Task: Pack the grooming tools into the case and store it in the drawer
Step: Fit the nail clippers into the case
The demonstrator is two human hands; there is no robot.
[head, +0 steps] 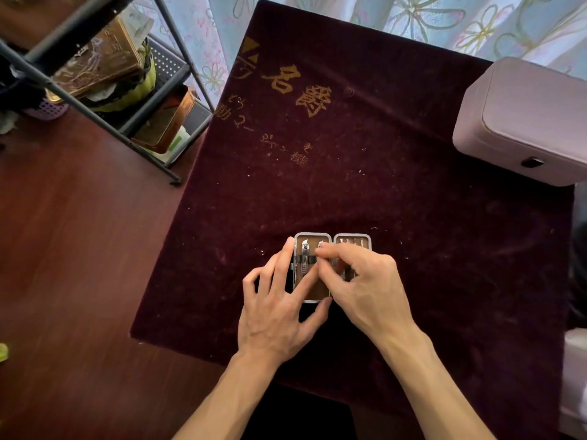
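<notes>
Fingers (327, 254) of right hand (365, 281) pinched narrow on clipper (320, 246), seating it; left hand (279, 309) spread wide, steadying case (352, 239) near cloth's (413, 249) front edge.

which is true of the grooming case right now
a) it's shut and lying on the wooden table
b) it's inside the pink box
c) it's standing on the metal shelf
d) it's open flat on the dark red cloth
d: the grooming case lies open, both halves flat on the dark red cloth, with the left hand steadying its left half and the right hand over the tools inside.
</notes>
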